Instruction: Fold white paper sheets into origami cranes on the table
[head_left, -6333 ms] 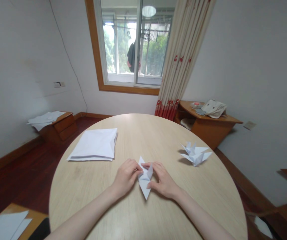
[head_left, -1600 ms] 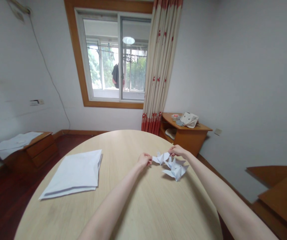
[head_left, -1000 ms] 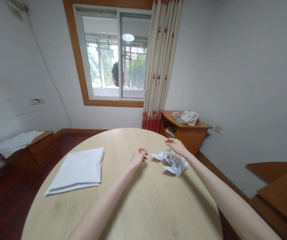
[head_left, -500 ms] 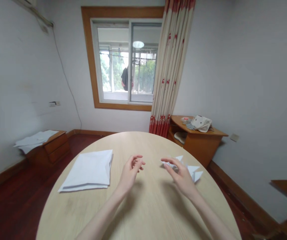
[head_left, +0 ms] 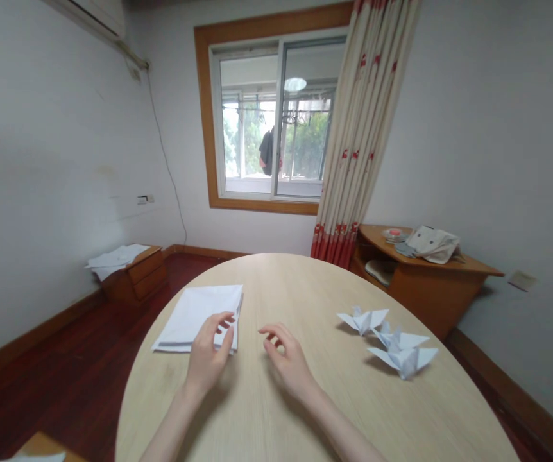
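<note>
The left hand (head_left: 206, 356) hung over the right-hand part of a neat, flat stack of white paper sheets (head_left: 190, 316), its fingers spread and half curled. It gripped nothing, though I could not tell whether the fingertips actually touched the paper. The stack lay on a round table of pale, wood-grained laminate (head_left: 305, 410), left of centre and near the far rim. It was a roughly square block with no clear long axis, its corners skewed by the wide lens.

The right hand (head_left: 289, 366) was open and loosely curved, empty, above the bare tabletop between the stack and the folded paper. Its fingertips pointed up and to the left, toward the stack.

Three white paper origami cranes lay to the right, apart from both hands: a far crane (head_left: 363, 321), a middle crane (head_left: 396, 338) and a near crane (head_left: 404, 359). They formed a close diagonal row running from upper left toward lower right, along the table's right edge. Each crane's long axis lay roughly crosswise, with a pointed tip toward the right.

Beyond the table stood a wooden corner cabinet (head_left: 430, 276) holding a beige cloth bag (head_left: 433, 244), beside a cream curtain with red trim (head_left: 358, 154). At the far left, loose white papers (head_left: 115, 258) lay on a low wooden drawer unit (head_left: 135, 282).
</note>
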`<state>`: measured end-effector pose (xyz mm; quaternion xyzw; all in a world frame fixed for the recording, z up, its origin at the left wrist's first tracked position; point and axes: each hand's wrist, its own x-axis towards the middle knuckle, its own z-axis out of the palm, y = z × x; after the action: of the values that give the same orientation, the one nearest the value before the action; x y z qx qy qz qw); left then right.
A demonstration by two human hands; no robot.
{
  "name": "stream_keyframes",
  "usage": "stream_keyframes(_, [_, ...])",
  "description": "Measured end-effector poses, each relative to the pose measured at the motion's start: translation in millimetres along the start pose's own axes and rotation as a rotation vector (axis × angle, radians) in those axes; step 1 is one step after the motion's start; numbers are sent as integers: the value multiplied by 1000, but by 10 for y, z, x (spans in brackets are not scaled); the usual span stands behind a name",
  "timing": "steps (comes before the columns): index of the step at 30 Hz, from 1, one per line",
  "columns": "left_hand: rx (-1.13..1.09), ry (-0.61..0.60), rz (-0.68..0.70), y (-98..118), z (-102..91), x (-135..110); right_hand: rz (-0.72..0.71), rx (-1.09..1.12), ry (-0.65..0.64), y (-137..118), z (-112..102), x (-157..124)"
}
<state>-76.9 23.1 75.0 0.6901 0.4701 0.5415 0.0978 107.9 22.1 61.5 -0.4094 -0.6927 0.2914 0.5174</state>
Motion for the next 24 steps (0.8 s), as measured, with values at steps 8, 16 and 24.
stream_keyframes(8, [303,-6,14,-585,-185,-150,194,36,177,487,797,222])
stream_keyframes(16, [506,-143,-87,-839,-336,-176,214,-176,197,583,966,99])
stream_keyframes(24, [555,-259,-91,-937,-306,-226,200,-374,147,540,1021,66])
